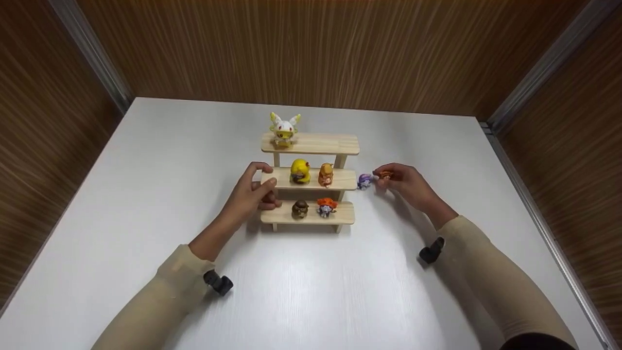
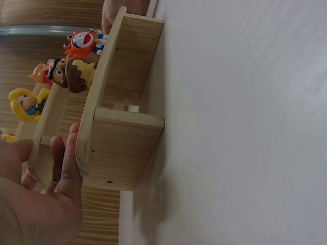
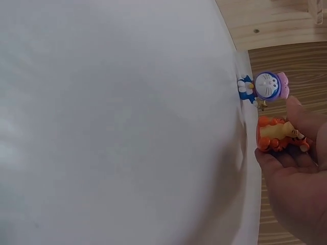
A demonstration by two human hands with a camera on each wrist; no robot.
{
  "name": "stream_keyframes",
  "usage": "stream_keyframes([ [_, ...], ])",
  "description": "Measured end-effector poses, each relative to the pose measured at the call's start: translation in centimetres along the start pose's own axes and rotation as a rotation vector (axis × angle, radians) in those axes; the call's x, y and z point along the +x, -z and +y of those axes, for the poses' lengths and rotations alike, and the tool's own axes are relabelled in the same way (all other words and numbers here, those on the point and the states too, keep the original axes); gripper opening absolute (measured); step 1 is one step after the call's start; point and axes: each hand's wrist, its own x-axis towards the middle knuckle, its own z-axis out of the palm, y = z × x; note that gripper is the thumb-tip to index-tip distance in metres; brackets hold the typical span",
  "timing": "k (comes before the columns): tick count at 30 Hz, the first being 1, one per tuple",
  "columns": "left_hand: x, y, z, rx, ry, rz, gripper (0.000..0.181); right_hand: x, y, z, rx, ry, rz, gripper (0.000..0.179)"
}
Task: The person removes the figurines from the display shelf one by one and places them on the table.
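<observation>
A three-tier wooden stand point(image 1: 328, 142) stood on a white bench point(image 1: 301, 277), with a person's two bare hands on either side of it. The left hand point(image 1: 247, 194) gripped the left end of the middle tier, fingers and thumb curled about its edges. To the right of the stand, the right hand point(image 1: 412, 184), its fingers nearly closed, pinched an orange tiger figurine point(image 3: 273, 135) close to the bench; whether it touched the surface could not be told. Just beside it, a blue-and-white figurine point(image 3: 266, 85) in a pinkish hat stood upright on the bench. A white-and-yellow figurine point(image 1: 283, 130) occupied the top tier's left end; a yellow-haired figurine point(image 1: 300, 171) and an orange figurine point(image 1: 326, 175) shared the middle, a brown figurine point(image 1: 300, 209) and an orange-hooded one point(image 1: 326, 207) the bottom.
</observation>
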Motion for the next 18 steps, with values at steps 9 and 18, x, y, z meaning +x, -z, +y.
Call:
stream_keyframes([
  [9,-0.03,-0.02,-0.03,-0.004,-0.001,0.000,0.030,0.13,-0.26,0.54,-0.019,-0.016,-0.015,0.039],
  [18,0.10,0.03,-0.16,-0.005,-0.007,-0.001,0.029,0.38,-0.26,0.75,-0.035,-0.034,-0.025,0.038],
])
